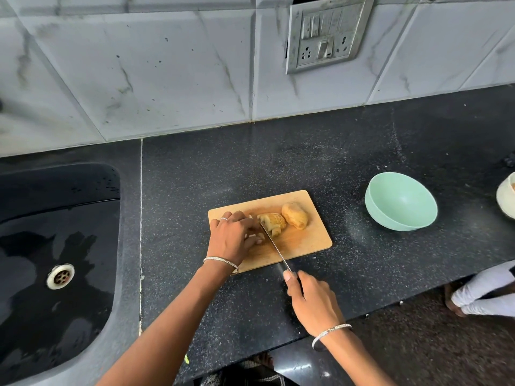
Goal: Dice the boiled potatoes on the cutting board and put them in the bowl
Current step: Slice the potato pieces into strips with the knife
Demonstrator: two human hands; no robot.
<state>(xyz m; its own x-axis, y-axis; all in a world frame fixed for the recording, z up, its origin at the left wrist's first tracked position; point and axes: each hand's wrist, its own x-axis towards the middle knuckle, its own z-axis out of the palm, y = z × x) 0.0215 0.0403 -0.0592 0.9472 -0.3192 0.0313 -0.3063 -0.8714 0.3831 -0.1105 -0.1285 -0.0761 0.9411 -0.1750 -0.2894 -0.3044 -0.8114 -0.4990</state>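
Board: wooden cutting board (306,240) lies on the dark speckled bench (362,151), between the sink (117,246) and the bowl.
Potatoes: sliced potato (274,222) mid-board, cut partway into slabs; whole potato (294,215) touches its right end, skin on.
Left hand (232,235): on the board's left half, fingers bent down over the cut end of the sliced potato and holding it; pale pieces show under the fingertips. Ring on one finger, bangle at the wrist.
Right hand (312,299): over the bench just short of the board's near edge, fingers wrapped round the knife handle, which is mostly hidden.
Knife (274,245): blade runs up across the board, edge down into the sliced potato beside the left fingers.
Bowl (381,217): pale green, right of the board and apart from it; no potato inside.
Wall: switch panel (324,34) on marbled tiles.
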